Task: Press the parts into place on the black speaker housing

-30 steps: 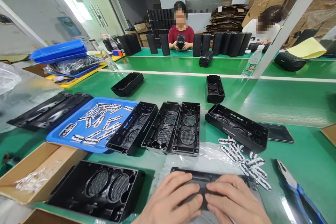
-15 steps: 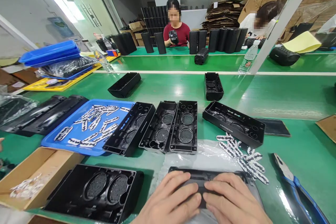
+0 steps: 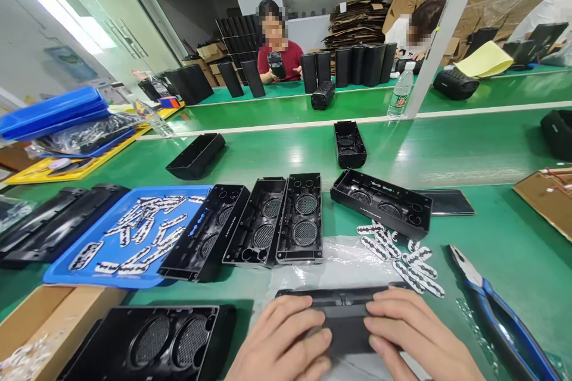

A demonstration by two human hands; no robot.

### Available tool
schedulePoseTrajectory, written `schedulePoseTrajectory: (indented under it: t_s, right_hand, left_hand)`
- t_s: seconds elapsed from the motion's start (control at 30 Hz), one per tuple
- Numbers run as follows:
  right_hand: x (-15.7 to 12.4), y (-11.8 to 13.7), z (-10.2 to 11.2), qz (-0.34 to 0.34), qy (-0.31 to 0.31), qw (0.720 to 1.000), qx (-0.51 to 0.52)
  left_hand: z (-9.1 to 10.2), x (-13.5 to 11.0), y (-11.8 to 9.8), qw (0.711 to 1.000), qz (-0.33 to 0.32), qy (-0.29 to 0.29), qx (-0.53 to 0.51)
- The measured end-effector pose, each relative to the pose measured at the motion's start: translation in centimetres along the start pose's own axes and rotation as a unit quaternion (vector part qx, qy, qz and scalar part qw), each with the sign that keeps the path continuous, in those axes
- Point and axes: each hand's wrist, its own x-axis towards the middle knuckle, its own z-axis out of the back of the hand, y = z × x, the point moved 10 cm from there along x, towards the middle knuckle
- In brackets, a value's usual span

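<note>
Green bench point(image 3: 491, 232): free room far past fingertips, near edge at wrists. Big shell point(image 3: 152, 339) just left of L hand point(image 3: 286, 345), tight there. Open shells point(image 3: 259, 223) beyond fingertips: grilles in, none closed, so prob. mid-batch. Blue tray point(image 3: 58, 271) far left. Black panel point(image 3: 344, 315) under both palms, L hand + R hand point(image 3: 411, 339) fingers curled, gripping it. Pliers point(image 3: 496, 303) near, right of R fingers. Loose strips point(image 3: 402, 256) just ahead.

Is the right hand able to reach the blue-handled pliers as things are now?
Probably yes: the pliers lie on bare green table just right of the right hand, nothing between them. That hand rests on the black panel.
</note>
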Motion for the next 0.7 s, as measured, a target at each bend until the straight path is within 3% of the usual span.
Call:
schedulePoseTrajectory:
  t_s: [0.2, 0.3, 0.4, 0.53, 0.7]
  right_hand:
    - [0.7, 0.2, 0.7, -0.025, -0.038, 0.998, 0.043]
    - [0.5, 0.1, 0.8, -0.035, -0.044, 0.997, 0.057]
    - [-0.1, -0.5, 1.8, -0.067, -0.105, 0.990, 0.065]
    - [-0.8, -1.5, 2.2, -0.118, -0.141, 0.981, 0.064]
    - [-1.2, -1.8, 1.7, -0.127, -0.145, 0.975, 0.111]
  left_hand:
    - [0.2, 0.4, 1.0, 0.993, 0.101, 0.003, -0.062]
    - [-0.1, 2.4, 0.4, 0.994, 0.097, 0.003, -0.059]
    - [-2.4, 4.5, 0.4, 0.985, 0.116, 0.089, -0.087]
    - [-5.6, 5.2, 1.3, 0.939, 0.187, 0.233, -0.170]
    - [-6.8, 5.1, 1.9, 0.896, 0.230, 0.291, -0.244]
